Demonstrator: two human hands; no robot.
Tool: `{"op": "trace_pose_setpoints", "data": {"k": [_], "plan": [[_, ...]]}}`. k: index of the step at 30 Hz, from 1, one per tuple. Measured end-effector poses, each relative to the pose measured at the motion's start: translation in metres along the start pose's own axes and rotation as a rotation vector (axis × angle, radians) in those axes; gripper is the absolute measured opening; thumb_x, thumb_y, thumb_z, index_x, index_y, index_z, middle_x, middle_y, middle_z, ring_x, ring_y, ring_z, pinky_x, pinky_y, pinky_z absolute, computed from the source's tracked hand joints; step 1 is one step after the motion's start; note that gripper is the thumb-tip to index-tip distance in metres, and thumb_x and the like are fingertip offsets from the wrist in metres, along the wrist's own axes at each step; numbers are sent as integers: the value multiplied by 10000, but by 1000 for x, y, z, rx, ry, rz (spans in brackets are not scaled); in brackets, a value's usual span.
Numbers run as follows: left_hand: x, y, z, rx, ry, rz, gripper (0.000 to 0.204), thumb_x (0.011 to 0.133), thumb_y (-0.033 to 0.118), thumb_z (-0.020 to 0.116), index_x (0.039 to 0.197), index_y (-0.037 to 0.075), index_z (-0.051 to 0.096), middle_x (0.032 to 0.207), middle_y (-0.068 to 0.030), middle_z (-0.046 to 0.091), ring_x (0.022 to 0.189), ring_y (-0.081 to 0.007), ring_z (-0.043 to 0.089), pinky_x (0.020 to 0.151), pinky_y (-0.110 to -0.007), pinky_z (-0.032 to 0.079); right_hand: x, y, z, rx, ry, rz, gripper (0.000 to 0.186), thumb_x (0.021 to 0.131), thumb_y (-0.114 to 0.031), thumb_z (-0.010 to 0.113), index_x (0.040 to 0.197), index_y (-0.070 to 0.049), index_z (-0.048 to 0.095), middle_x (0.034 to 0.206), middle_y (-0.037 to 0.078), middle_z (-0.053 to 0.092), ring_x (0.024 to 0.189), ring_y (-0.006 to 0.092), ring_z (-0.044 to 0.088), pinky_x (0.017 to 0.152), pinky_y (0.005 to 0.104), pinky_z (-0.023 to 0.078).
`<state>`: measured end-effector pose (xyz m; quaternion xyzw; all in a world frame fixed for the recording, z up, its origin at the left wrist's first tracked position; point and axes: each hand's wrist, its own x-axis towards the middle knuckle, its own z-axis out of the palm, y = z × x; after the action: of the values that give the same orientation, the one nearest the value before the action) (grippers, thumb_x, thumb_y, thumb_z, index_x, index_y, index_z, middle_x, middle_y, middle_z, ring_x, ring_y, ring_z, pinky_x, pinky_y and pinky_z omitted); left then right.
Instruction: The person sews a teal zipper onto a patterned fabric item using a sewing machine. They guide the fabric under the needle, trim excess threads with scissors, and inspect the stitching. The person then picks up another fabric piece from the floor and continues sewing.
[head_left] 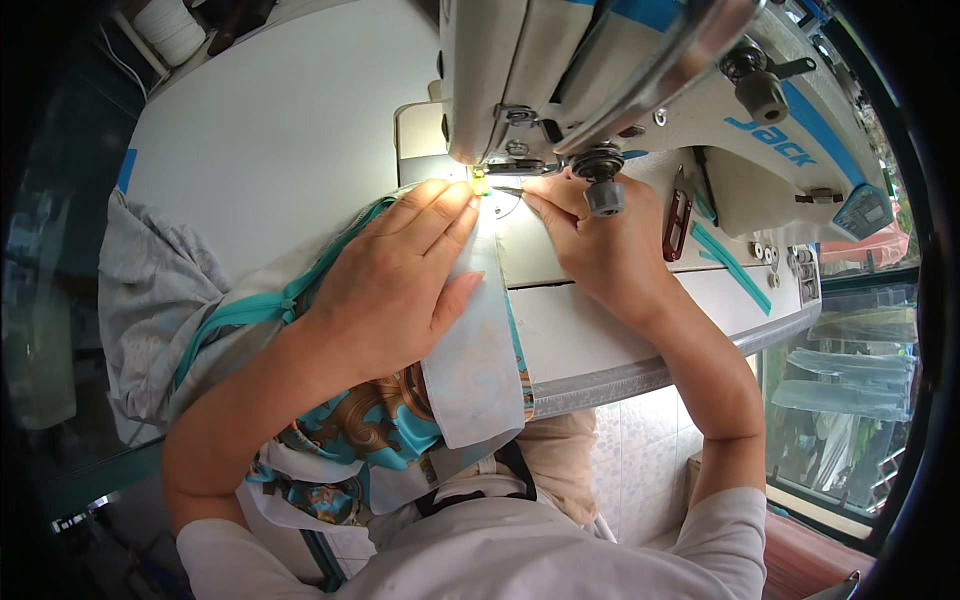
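My left hand lies with fingers stretched out over pale fabric, its fingertips right beside the lit presser foot of a sewing machine. The fabric runs from the needle area down over the table's front edge. Under my left forearm bunches a teal, brown and white patterned cloth. A teal strip crosses the cloth to the left. On the other side of the presser foot, my right hand is closed in a pinch on a thin dark pointed tool, whose kind I cannot make out.
Teal strips and a dark red narrow tool lie right of my right hand. Small metal bobbins sit near the machine's base. Grey cloth is heaped at left on the white table. White thread stands far left.
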<state>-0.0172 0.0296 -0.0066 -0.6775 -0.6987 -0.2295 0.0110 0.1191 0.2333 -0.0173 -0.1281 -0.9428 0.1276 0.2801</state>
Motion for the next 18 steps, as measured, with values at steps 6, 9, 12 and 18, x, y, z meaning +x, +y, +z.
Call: {"op": "trace_pose_setpoints", "data": {"k": [6, 9, 12, 18], "plan": [[1, -1, -1, -6, 1, -4, 555, 940, 165, 645, 1410, -98, 514, 1464, -239, 498, 1393, -403, 454, 1183, -468, 370, 3, -3, -2, -32, -47, 5, 112, 725, -61, 750, 773, -25, 656, 749, 148, 659, 712, 369, 668, 626, 447, 531], [2, -2, 0, 2, 7, 6, 550, 938, 165, 646, 1403, -98, 519, 1462, -238, 501, 1394, -403, 454, 1180, -469, 374, 3, 0, -2, -1, -10, -46, 95, 721, -37, 727, 759, -27, 641, 789, 146, 662, 714, 366, 670, 623, 449, 530], [1, -3, -2, 6, 2, 11, 547, 938, 169, 647, 1403, -92, 523, 1459, -237, 503, 1393, -405, 454, 1179, -470, 375, 3, 0, -14, 110, -8, -24, 97, 724, -15, 721, 801, -30, 665, 804, 136, 659, 672, 348, 652, 589, 443, 506], [2, -2, -1, 3, -1, 6, 539, 938, 170, 645, 1405, -74, 530, 1457, -233, 504, 1388, -409, 456, 1176, -475, 377, 11, 0, -20, 180, 130, -89, 114, 684, 26, 719, 788, -20, 722, 680, 124, 623, 611, 306, 616, 547, 395, 476]]}}
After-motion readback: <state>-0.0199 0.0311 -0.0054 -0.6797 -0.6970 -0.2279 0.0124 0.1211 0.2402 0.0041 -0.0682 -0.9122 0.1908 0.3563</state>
